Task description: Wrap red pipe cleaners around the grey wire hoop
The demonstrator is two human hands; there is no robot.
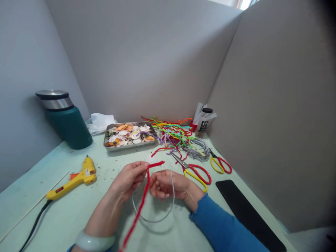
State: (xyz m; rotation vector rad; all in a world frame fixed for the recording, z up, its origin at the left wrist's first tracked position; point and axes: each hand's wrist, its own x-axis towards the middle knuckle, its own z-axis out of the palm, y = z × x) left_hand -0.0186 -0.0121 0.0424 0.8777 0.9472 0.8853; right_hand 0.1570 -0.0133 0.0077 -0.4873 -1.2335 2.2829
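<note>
My left hand (132, 178) pinches a length of red yarn (143, 199) between thumb and forefinger, near its upper end. A short end of the yarn points right, while the long part hangs down toward the front. A grey wire ring (160, 220) runs below and between both hands, and part of it is hidden behind my left fingers. My right hand (166, 183) lies inside the ring with its fingers curled closed beside the yarn. The wire passes across the back of this hand. What the right fingertips hold, if anything, is hidden.
Behind the hands stand a metal tray (111, 148) of shells and a heap of coloured yarn (173, 131). Right: wire coil (198, 150), scissors (195, 171), second scissors (222, 164), black strip (246, 210), jar (204, 122). Left: yellow glue gun (76, 180), thin stick (34, 206), green bottle (68, 122).
</note>
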